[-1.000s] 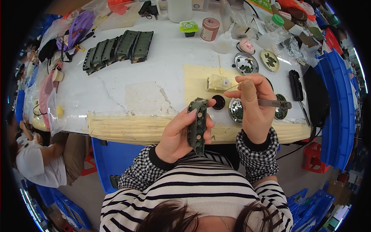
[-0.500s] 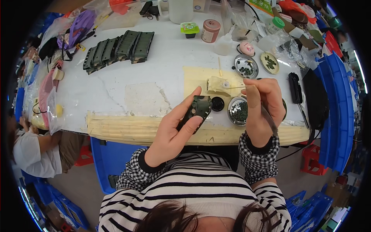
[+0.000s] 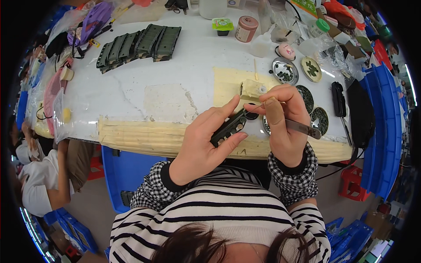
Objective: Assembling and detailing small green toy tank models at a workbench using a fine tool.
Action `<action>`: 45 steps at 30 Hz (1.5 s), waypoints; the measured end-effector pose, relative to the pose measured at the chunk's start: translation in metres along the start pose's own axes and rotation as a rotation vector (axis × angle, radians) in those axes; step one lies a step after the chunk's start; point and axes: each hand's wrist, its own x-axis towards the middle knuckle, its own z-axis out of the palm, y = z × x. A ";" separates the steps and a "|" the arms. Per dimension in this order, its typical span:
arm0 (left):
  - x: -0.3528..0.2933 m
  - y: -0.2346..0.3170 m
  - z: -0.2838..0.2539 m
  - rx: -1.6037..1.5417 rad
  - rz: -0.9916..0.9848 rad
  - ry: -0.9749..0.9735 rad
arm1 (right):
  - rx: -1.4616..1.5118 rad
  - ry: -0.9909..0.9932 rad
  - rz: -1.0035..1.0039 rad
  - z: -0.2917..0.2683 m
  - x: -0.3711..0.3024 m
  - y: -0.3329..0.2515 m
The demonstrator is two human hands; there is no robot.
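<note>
My left hand [image 3: 199, 144] is closed around a dark green camouflage plastic piece [image 3: 231, 128] with small round details along its side. My right hand [image 3: 287, 120] pinches a thin stick [image 3: 262, 105], whose end meets the far end of the piece or comes very close to it. Metal tweezers [image 3: 307, 129] lie tucked in the same hand, their broad end sticking out to the right. Just beyond the hands stands a tape-covered block [image 3: 251, 89] with a small white round part on it. A black round thing [image 3: 251, 115] is partly hidden by the right hand.
Several camouflage magazine-shaped pieces [image 3: 140, 46] lie at the far left. Dishes of small green parts [image 3: 319, 121] stand on the right, near a black-handled tool [image 3: 338, 100]. Blue bins [image 3: 381, 127] flank the table. A person in white [image 3: 44, 175] sits at the left.
My right hand has come left and nearer, bringing the stick from the taped block to the piece. The left hand has turned the piece, so another side shows.
</note>
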 end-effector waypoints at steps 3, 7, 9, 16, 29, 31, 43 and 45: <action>0.000 0.000 0.000 -0.005 0.000 0.003 | -0.011 -0.010 -0.004 0.000 0.000 -0.001; 0.000 0.000 0.000 -0.017 0.003 0.002 | -0.021 -0.011 -0.001 -0.001 0.001 0.000; 0.000 0.000 0.000 -0.010 -0.005 -0.004 | -0.015 -0.009 -0.001 -0.001 0.001 0.000; 0.000 0.001 0.000 -0.022 0.033 0.050 | -0.097 0.200 -0.051 -0.012 0.011 0.003; -0.002 -0.003 -0.008 -0.690 -0.310 -0.073 | -0.867 0.174 -0.260 -0.027 0.016 0.017; -0.002 -0.001 -0.009 -0.763 -0.332 -0.096 | -0.793 0.173 -0.268 -0.018 0.007 -0.001; -0.007 -0.005 -0.006 -0.710 -0.247 -0.083 | -0.728 -0.037 -0.381 -0.006 -0.004 -0.005; -0.008 -0.006 -0.007 -0.685 -0.252 -0.100 | -0.749 -0.063 -0.398 -0.006 -0.004 -0.004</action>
